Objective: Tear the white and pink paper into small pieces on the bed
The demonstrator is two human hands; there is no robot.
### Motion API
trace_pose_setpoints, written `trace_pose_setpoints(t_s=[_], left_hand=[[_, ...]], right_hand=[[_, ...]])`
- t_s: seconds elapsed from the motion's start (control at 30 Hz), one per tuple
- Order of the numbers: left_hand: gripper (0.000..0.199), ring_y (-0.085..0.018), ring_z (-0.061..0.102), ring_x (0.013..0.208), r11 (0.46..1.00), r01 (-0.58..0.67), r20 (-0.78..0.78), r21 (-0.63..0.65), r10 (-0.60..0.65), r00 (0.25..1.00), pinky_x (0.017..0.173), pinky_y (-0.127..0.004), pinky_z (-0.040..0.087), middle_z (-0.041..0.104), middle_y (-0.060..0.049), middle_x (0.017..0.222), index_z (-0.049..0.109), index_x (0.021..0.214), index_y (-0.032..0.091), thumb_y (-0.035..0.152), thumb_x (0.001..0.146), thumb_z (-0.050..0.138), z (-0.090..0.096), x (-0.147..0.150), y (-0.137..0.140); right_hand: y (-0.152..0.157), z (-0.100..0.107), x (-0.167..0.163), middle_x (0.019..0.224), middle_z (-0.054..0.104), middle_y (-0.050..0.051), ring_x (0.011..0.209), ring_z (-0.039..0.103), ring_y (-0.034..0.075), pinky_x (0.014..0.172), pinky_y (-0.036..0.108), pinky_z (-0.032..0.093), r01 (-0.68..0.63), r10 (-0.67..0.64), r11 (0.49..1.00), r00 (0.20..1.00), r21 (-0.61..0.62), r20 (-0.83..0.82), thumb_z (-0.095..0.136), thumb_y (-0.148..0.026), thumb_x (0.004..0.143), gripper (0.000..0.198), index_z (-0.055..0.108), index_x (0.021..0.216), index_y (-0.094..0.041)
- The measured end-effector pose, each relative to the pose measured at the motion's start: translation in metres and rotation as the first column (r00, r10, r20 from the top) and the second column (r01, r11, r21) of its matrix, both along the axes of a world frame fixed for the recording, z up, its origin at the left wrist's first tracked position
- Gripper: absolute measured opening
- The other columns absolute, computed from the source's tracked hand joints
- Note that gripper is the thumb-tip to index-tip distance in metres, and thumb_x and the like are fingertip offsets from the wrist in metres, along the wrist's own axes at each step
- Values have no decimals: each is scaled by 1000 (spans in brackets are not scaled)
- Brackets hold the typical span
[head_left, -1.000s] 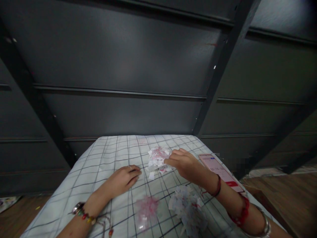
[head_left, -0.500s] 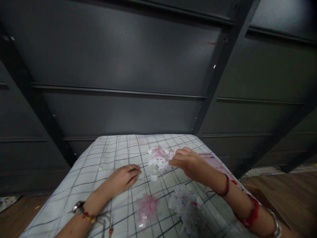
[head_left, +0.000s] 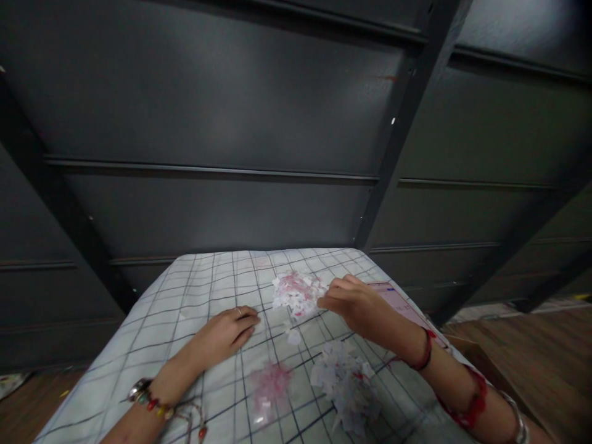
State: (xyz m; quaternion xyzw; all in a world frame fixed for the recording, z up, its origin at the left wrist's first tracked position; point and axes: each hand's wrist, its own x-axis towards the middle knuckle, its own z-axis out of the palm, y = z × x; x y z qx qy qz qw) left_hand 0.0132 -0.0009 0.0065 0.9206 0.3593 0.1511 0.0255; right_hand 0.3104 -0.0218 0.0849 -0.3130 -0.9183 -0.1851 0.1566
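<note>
A mound of white and pink paper scraps (head_left: pixel 298 296) lies on the checked cloth (head_left: pixel 222 277) in front of me. At its right edge my right hand (head_left: pixel 345 299) is closed, thumb and fingertips pinched together; whatever is between them is too small to make out. Just left of the mound, my left hand (head_left: pixel 234 333) rests palm-down on the cloth with its fingers stretched out, holding nothing. A few loose pale scraps (head_left: pixel 292 336) lie at the mound's near side. Closer to me are a small pink heap (head_left: pixel 272 385) and a larger whitish heap (head_left: pixel 346 385) of scraps.
A pink printed sheet or box (head_left: pixel 400 306) lies by the table's right edge, partly behind my right forearm. A dark metal panel wall (head_left: pixel 231 209) stands directly behind the table. Below on the right, an open brown box (head_left: pixel 481 357) sits beside the table.
The view has shifted slightly. A loose scrap at the mound's near side has moved a little to the right. My right hand stays pinched at the mound's edge; my left hand rests as before.
</note>
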Motion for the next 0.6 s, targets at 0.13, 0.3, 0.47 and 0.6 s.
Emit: trace_pose_setpoints(t_s=[0.13, 0.3, 0.47, 0.6], left_hand=[[29, -17, 60, 89, 1000, -3, -2, -4, 3, 1000, 81, -31, 50, 61, -6, 106, 61, 105, 20, 21, 88, 38, 0, 1, 1], [29, -17, 60, 89, 1000, -3, -7, -11, 3, 1000, 83, -31, 49, 60, -6, 107, 61, 106, 20, 21, 89, 38, 0, 1, 1], [28, -16, 60, 89, 1000, 5, 10, 1, -5, 1000, 82, -30, 49, 61, -6, 105, 61, 105, 20, 21, 89, 37, 0, 1, 0], [28, -16, 60, 89, 1000, 9, 2, 10, -9, 1000, 82, -29, 49, 61, -6, 106, 61, 105, 20, 21, 89, 38, 0, 1, 1]], right_hand=[[-13, 12, 10, 67, 53, 0, 65, 42, 13, 61, 28, 29, 39, -40, 998, 999, -59, -7, 39, 0, 81, 30, 59, 82, -22], [-5, 3, 3, 68, 55, -1, 70, 44, 14, 64, 29, 30, 46, -47, 998, 998, -41, -30, 42, 0, 80, 27, 59, 84, -21], [-2, -5, 7, 67, 54, 0, 66, 43, 13, 62, 28, 30, 55, -56, 998, 998, -29, -6, 40, 1, 78, 28, 59, 80, -20], [-9, 1, 25, 67, 53, 0, 66, 43, 13, 62, 28, 30, 55, -55, 998, 998, -42, -20, 40, 1, 79, 31, 60, 82, -22]])
